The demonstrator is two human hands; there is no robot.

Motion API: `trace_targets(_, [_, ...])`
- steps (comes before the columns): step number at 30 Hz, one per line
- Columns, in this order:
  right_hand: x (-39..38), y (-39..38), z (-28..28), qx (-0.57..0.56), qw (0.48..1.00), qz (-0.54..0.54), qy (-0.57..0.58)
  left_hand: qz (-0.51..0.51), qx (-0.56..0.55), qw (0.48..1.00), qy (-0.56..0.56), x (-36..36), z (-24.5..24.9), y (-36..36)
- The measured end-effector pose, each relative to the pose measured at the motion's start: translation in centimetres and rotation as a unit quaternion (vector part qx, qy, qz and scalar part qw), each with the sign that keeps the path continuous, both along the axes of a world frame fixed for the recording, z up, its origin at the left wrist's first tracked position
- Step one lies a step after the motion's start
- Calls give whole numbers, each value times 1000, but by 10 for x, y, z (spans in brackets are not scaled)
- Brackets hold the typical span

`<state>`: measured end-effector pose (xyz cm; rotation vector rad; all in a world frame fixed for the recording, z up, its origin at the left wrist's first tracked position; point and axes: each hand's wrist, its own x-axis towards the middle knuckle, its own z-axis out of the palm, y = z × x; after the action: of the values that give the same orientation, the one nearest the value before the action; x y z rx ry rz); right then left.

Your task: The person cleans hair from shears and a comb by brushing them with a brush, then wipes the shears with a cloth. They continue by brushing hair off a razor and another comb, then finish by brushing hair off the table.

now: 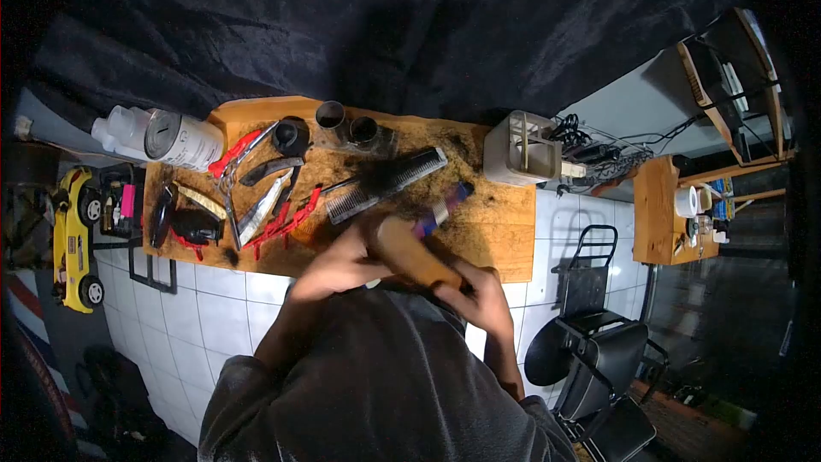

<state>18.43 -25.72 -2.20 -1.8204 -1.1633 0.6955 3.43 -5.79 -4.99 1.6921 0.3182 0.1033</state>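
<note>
An oblong tan object with rounded ends, like the wooden back of a brush (416,255), is held between my two hands, close in front of my chest at the table's near edge. My left hand (338,267) grips its left end, the fingers blurred. Around the right end closes my right hand (481,298), thumb along the near side. Just beyond lies a purple, blue and pale handled item (441,210), partly overlapped by the tan piece. A wide black comb (389,185) rests farther back among dark hair clippings.
Red hair clips (286,224), a black hair clipper (197,224) and razors lie on the left of the wooden table (505,244). Bottles and a white can (184,139) stand back left. A grey caddy (518,150) is back right. A black chair (607,359) stands on the right.
</note>
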Motion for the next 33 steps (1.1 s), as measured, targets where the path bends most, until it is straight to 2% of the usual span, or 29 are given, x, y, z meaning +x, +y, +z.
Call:
trace_targets(1, [3,0,-6,-11,999,-50,3,-63,104,992,34,5,15,6])
trace_targets(2, [8,1,-10,-21,995,-99,5,-58,-17,998,7,8,34,4])
trace_targets(4, [19,-1,-15,-68,977,-201,6,-38,-28,999,13,4,32,5])
trace_targets(7, [28,1,-11,18,951,-309,-7,-30,-72,997,16,0,28,7])
trace_targets(9, [28,-2,-7,54,955,-288,41,-35,-97,994,35,-1,26,7])
trace_targets(12, [18,-1,-6,120,950,-231,174,-115,-122,982,81,0,28,13])
trace_targets(13, [15,0,-6,102,959,-217,155,-145,-109,981,63,2,29,14])
trace_targets(15, [10,7,-4,56,964,-173,195,-202,-80,976,27,6,30,17])
trace_targets(16, [8,8,-4,52,958,-175,222,-238,-69,968,46,5,28,22])
trace_targets(18, [6,10,-3,45,944,-181,274,-120,-244,962,38,2,39,18])
trace_targets(19, [6,15,-1,70,935,-204,282,-61,-329,942,34,1,43,16])
trace_targets(21, [4,26,7,118,913,-253,298,-17,-493,867,-73,-1,25,24])
trace_targets(22, [4,28,6,133,902,-264,313,10,-516,848,-125,0,21,21])
trace_targets(23, [4,31,6,149,898,-273,312,38,-536,825,-176,3,17,15])
trace_targets(26, [0,40,7,183,886,-293,310,84,-449,860,-226,18,12,-11])
trace_targets(27, [-1,42,6,186,884,-296,310,94,-547,826,-95,18,6,-8])
trace_targets(29, [-6,45,8,172,880,-311,314,126,-425,889,-111,16,-8,-28])
trace_targets(30, [-5,43,2,158,906,-282,273,115,-434,883,-137,15,-9,-26])
trace_targets(32, [-7,40,-3,164,917,-260,254,94,-449,868,-189,12,-11,-20])
trace_targets(33, [-10,38,-5,162,923,-247,248,121,-449,863,-200,12,-6,-17])
